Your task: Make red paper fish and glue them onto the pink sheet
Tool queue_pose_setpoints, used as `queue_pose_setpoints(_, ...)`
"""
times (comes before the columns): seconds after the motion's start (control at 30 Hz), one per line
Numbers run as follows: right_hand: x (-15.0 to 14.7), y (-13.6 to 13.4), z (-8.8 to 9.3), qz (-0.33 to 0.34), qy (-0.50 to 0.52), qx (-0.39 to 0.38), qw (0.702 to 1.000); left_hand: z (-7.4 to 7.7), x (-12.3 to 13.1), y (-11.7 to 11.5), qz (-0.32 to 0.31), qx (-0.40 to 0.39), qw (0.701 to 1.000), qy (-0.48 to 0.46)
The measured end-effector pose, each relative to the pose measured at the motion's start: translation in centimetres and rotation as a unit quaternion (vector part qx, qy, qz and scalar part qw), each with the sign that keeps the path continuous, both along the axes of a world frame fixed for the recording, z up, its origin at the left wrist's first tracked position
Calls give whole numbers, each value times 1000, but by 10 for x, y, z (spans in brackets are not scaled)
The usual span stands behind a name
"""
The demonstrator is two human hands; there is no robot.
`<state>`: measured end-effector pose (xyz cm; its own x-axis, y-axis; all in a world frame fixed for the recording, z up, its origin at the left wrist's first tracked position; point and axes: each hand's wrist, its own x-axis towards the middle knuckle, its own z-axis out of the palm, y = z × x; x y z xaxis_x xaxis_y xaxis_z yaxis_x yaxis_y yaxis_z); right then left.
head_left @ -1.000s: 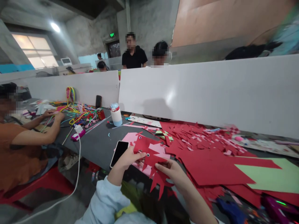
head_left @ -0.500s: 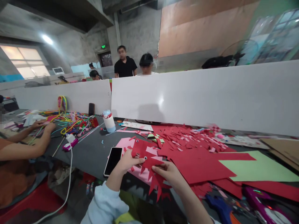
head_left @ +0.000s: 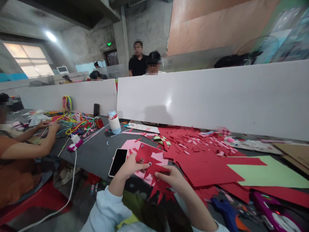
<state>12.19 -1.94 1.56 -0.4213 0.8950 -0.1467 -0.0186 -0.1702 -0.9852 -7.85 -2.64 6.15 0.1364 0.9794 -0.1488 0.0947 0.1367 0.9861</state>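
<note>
Between my two hands is a red paper cutout [head_left: 154,157] with a jagged, spiky edge and small googly eyes stuck on it. My left hand [head_left: 132,166] grips its left side, the thumb lying beside one googly eye [head_left: 150,164]. My right hand [head_left: 170,175] pinches its lower right part between thumb and fingers, and red spikes [head_left: 162,193] hang below. Under the cutout lies a pink sheet [head_left: 129,146] with red paper bits on it. A phone [head_left: 118,162] with a dark screen rests just left of my left hand.
Red paper scraps [head_left: 190,141] cover the table's back. Right of my hands lie red sheets [head_left: 207,169], a pale green sheet [head_left: 270,172], a blue-handled tool [head_left: 225,212] and a purple device [head_left: 272,212]. A bottle [head_left: 114,122] stands before the white partition [head_left: 205,96]. A co-worker's arms [head_left: 36,148] are at left.
The cutout's spiky lower part has swung slightly upward and left along with my right hand. Both hands keep their hold. The view has shifted a little.
</note>
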Motion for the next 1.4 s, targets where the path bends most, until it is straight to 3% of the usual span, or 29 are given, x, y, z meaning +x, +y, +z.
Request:
queue_pose_setpoints(0.37, 8, 3, -14, -22, -9, 6, 1000, 0, 6, 4, -7, -6, 1000, -12)
queue_pose_setpoints(0.5, 8, -3, -9, -18, -6, -11, 1000, -2, 7, -2, -10, -16, 1000, -17)
queue_pose_setpoints(0.7, 4, -13, 4, 14, -50, -49, 997, -13, 1, -14, -21, 11, 1000, 13)
queue_pose_setpoints(0.93, -1, -24, 1, 44, -64, -87, 993, -30, -11, -28, -37, 25, 998, 35)
queue_pose_setpoints(1.13, -4, -26, -2, 29, -75, -77, 994, -36, -15, -30, -33, 30, 999, 6)
queue_pose_setpoints(1.23, -2, -22, -4, 29, -83, -86, 992, -35, -16, -27, -8, -15, 1000, -20)
queue_pose_setpoints(1.4, 6, -16, -1, -37, -65, -105, 992, -31, -14, -15, 59, -56, 994, -68)
